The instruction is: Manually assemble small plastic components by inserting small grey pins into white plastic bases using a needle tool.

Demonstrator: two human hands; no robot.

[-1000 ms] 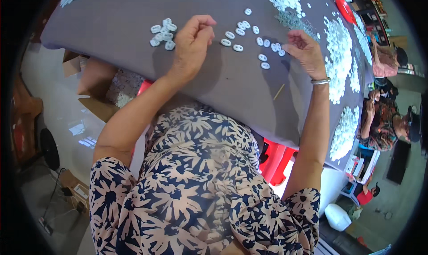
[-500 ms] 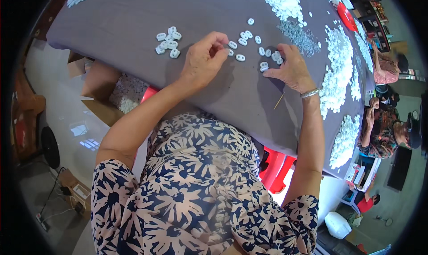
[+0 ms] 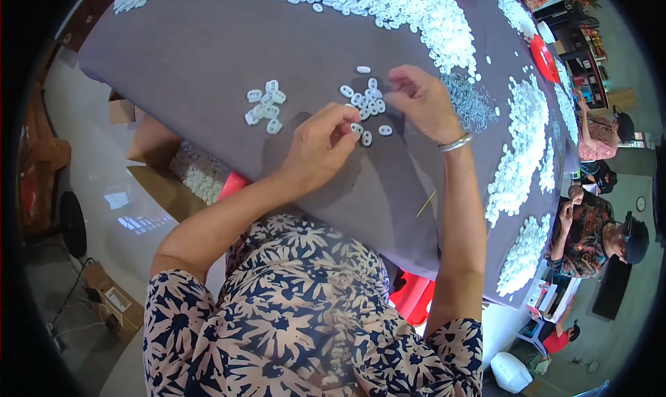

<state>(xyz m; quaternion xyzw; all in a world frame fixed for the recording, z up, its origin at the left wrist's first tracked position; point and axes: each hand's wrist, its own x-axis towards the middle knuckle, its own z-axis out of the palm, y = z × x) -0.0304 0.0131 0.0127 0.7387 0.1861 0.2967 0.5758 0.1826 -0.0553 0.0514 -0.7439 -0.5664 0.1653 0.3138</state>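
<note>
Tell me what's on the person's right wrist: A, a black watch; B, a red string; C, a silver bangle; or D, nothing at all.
C: a thin silver bangle circles the wrist just below the right hand, which reaches over the small white oval pieces on the grey cloth.

Small white oval plastic pieces [image 3: 368, 106] lie on a plain grey cloth-covered tabletop [image 3: 208, 43]. The short-sleeved fabric blouse [image 3: 298, 321] is navy with cream flowers (a dense print), and a round red plastic dish [image 3: 543, 57] sits far off.

red bowl [image 3: 544, 58], cardboard boxes [image 3: 149, 162]
</note>
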